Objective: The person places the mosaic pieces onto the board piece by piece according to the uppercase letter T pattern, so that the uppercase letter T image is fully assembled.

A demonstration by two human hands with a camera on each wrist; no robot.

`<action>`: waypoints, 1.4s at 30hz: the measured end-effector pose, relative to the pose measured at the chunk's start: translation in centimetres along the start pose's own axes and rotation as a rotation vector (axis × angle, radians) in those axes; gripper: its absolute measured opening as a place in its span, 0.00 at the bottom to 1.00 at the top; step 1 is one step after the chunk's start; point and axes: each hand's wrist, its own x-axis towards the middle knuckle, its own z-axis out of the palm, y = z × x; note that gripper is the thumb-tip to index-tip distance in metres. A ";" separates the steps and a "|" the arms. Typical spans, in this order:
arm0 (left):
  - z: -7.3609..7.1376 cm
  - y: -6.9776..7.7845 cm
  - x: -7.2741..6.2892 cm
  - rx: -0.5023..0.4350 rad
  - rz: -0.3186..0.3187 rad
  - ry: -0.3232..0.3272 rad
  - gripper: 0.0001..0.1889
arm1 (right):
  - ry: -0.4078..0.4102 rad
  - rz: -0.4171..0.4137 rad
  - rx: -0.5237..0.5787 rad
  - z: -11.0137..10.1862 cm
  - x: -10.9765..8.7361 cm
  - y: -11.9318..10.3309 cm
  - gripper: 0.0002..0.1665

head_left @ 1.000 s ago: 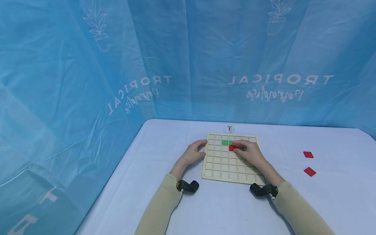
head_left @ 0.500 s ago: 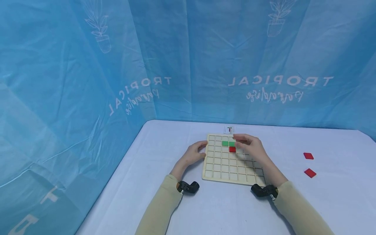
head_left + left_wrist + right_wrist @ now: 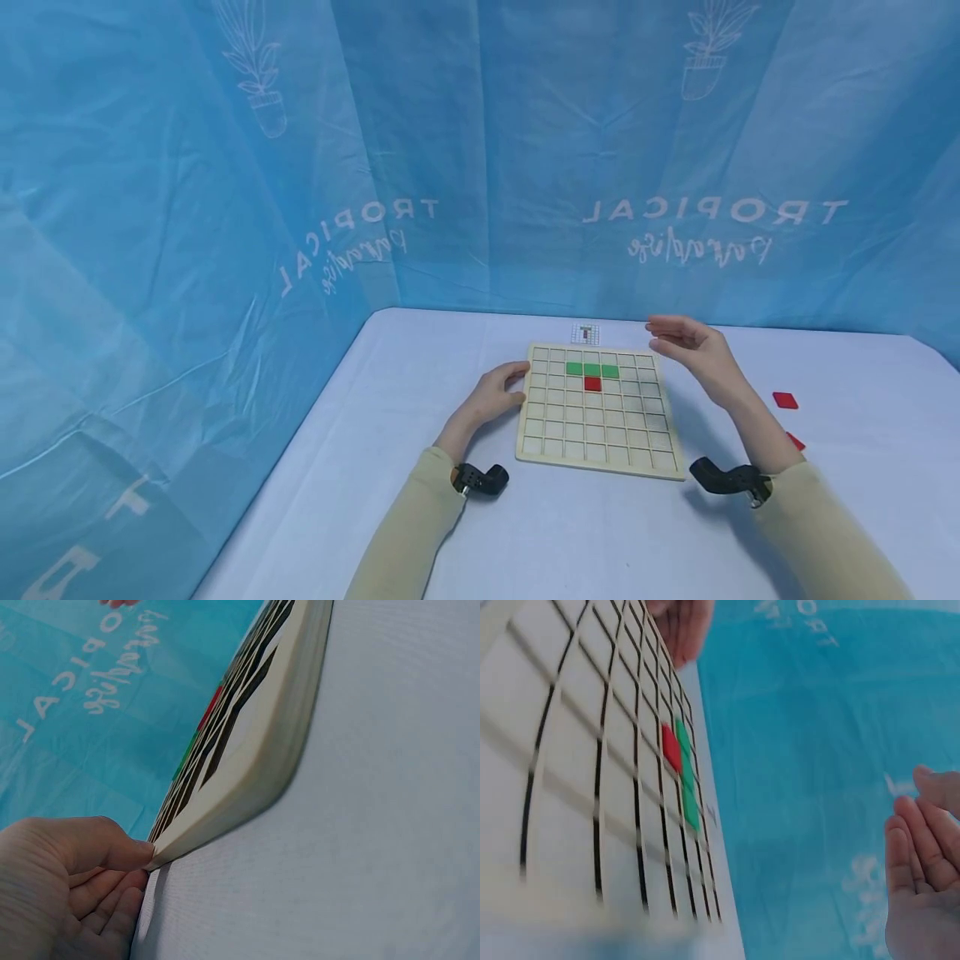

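A pale wooden grid board (image 3: pixel 568 460) lies flat, with three green square tiles (image 3: pixel 592 369) in a row and one red square tile (image 3: pixel 592 383) under the middle one. My left hand (image 3: pixel 491 395) rests at the board's left edge, thumb and fingers spread apart along it. In the left wrist view the thumb of this hand (image 3: pixel 67 862) touches the board's edge (image 3: pixel 247 772). Raised past the far right corner, my right hand (image 3: pixel 697 350) holds nothing; its fingers are gently bent. The right wrist view has this hand (image 3: pixel 930 855) away from the board.
Two loose red tiles lie on the white tablecloth (image 3: pixel 600 542) to the right: a farther one (image 3: pixel 785 401) and a nearer one (image 3: pixel 796 442), partly hidden by the right forearm. Behind the board is a small printed grid card (image 3: pixel 586 334). Blue curtains (image 3: pixel 525 167) hang behind and left.
My right hand has let go of a green tile, now third in the row, and moved up and right off the board. The left hand has stayed at the board's edge.
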 end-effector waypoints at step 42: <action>0.1 -0.1 0.0 -0.004 -0.017 0.003 0.30 | 0.163 0.329 -0.468 -13.0 -9.7 10.8 0.38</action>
